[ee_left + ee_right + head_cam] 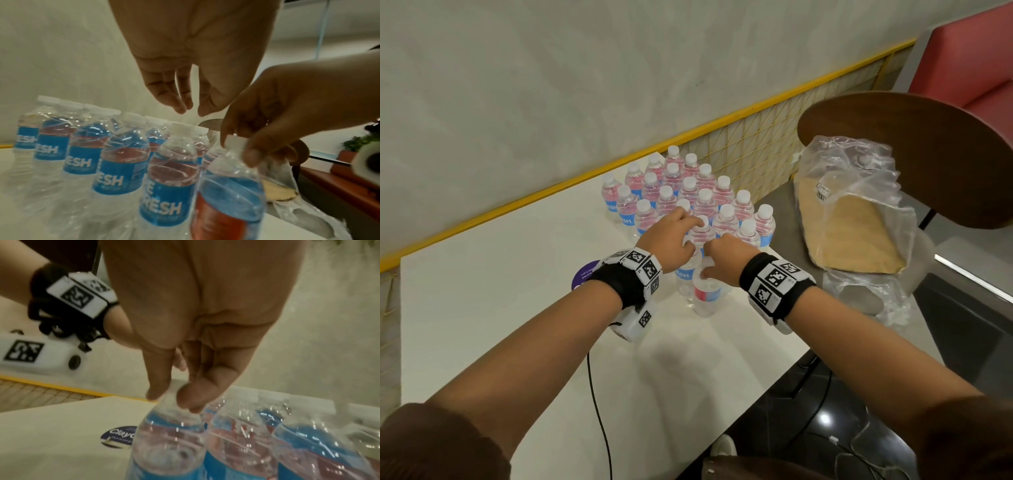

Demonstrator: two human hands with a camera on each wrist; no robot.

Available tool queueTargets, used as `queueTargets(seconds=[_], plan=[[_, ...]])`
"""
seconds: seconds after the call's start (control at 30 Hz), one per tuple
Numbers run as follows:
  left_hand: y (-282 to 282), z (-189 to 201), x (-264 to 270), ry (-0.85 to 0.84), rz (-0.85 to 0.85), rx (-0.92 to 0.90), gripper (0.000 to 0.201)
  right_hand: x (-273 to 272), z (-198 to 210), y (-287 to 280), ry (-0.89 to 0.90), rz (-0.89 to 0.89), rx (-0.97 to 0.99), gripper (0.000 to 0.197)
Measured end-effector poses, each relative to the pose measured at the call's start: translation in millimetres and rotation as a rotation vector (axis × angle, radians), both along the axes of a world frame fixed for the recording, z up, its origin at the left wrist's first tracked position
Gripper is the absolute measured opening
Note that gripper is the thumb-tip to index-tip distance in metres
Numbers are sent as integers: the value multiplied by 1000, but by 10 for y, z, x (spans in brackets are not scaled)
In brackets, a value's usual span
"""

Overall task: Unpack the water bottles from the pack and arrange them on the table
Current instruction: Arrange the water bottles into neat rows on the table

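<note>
In the head view the left hand point(671, 240) covers several caps at the near edge of the standing water bottles point(688, 195) in mid-frame on the white table point(482, 291), so its grip is hidden there. The left wrist view shows what that view cannot: the left hand's fingers point(168, 91) hang loose above the caps, grasping nothing. The right hand point(726, 258) pinches the white cap of the nearest bottle point(707, 294), just below the cluster; the right wrist view is blurred, and the cap is lost behind the fingertips point(158, 391). The emptied plastic pack point(852, 205) lies crumpled at right, its cardboard base partly veiled.
</note>
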State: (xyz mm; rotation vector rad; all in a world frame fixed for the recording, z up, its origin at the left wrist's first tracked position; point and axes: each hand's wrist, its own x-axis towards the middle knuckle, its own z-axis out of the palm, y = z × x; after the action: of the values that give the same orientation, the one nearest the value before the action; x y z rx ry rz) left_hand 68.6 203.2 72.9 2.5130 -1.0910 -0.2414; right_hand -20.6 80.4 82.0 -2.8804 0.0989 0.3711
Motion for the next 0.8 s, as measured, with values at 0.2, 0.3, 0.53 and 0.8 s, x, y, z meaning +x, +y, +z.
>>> queueTargets(seconds=[0.2,0.3,0.53,0.8], plan=[[-134,175,-243,-3,-46,124,29,-28,87,-169,21,-147,104,35],[-169,132,-277,-14,-15,238,47,-61,235,-440,38,-243,172,33],[-205,88,-319,68,-183,329,30,-40,275,-758,-68,-321,137,17],[-181,108,-183,20,-254,421,38,-14,63,-702,13,-203,125,36]])
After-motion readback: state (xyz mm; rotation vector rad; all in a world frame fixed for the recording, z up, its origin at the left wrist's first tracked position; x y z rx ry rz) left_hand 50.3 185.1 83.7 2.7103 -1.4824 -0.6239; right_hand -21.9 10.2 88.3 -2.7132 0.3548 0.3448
